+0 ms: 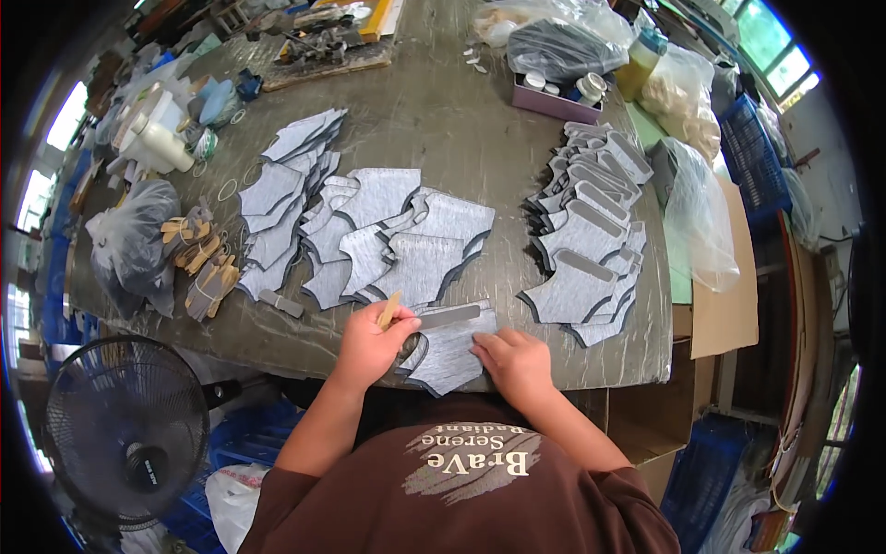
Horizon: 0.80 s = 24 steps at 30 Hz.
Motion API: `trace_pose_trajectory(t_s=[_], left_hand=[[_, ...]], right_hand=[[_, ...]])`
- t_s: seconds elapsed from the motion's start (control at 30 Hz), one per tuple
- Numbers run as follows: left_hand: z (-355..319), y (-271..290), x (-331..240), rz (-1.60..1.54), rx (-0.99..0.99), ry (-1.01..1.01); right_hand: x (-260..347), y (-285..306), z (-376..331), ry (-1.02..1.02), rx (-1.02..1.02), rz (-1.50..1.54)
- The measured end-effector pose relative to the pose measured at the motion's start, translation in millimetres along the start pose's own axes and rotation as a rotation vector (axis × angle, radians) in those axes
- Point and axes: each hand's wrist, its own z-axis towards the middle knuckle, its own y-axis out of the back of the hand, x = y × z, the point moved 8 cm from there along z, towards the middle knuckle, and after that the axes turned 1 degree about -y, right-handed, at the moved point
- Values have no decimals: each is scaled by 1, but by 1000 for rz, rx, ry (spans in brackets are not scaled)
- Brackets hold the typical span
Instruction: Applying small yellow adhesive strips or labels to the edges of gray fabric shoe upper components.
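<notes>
A grey fabric piece (449,355) lies at the desk's (461,120) near edge, a grey strip (449,317) across its top. The right hand (517,362) presses flat on it; the left hand (369,346) pinches a small wooden stick (389,309). Beyond, a pink box (554,100) holds small round tins.
</notes>
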Motion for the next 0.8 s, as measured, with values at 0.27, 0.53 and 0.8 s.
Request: trace_pose_trajectory(t_s=[0.27,0.53,0.8], left_hand=[[7,-18,7,158,77,24],[12,-19,6,174,77,25],[13,-19,5,205,69,18]], right_hand=[[1,-7,-6,15,-5,-60],[0,-6,-5,-4,19,-64],[1,-8,-4,27,47,-67]])
